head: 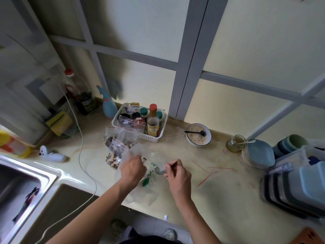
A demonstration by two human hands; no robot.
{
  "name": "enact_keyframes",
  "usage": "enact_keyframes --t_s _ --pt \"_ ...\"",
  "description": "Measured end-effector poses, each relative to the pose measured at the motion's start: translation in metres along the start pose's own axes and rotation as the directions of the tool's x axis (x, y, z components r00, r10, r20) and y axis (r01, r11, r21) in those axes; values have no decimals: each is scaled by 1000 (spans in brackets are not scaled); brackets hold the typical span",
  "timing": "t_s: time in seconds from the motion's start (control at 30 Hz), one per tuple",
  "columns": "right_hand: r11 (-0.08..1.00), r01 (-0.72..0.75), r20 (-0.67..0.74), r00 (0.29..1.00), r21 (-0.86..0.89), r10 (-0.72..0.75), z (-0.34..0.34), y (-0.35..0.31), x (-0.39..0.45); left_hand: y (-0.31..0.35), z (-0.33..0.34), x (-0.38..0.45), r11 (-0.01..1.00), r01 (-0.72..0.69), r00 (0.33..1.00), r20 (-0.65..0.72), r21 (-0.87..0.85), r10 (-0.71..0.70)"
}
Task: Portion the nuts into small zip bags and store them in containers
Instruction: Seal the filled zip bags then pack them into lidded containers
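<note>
Now, left hand (pixel 133 170) grips the big bag (pixel 140 155) mouth, right hand (pixel 177 175) pinches a spoon (pixel 161 171) – nuts at counter centre, filled zip bags (pixel 119 143) at 10 o'clock – best keep mouth wide, scoop level.

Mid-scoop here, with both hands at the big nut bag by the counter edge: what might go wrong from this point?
1. The large clear plastic bag of nuts lies close to the front edge of the cream marble-look countertop; nuts may spill to the floor.
2. The right hand holds a metal spoon while the left hand grips limp plastic; if the mouth sags, a scoop could miss.
3. The filled small zip bags with red seal strips are piled loosely and could slide.
</note>
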State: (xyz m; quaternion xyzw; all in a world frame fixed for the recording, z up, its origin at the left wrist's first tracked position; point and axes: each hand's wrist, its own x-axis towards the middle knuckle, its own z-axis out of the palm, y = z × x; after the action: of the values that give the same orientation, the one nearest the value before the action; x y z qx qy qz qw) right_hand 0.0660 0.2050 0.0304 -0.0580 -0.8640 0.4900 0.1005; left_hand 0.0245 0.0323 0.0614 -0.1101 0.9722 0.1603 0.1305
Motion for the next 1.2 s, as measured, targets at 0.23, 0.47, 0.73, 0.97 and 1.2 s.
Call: enact_keyframes --t_s 0.23,0.47,0.73,0.97,1.2 --pt "967 -225 94 972 122 214 29 -2 -4 -12 7 -1 984 -129 988 97 120 118" --pt "791 -522 127 851 319 510 51 -6 -2 -18 9 2 977 -204 975 99 54 199" --pt "777 -519 51 841 358 538 75 -18 2 -5 -40 11 933 -288 953 -161 -214 257" --pt "883 -396 -6 912 252 411 89 -19 -2 -28 -42 42 796 -542 832 38 271 553" --pt "930 -338 -116 928 142 355 87 -15 -4 -22 -41 64 856 -402 915 -170 -325 365"
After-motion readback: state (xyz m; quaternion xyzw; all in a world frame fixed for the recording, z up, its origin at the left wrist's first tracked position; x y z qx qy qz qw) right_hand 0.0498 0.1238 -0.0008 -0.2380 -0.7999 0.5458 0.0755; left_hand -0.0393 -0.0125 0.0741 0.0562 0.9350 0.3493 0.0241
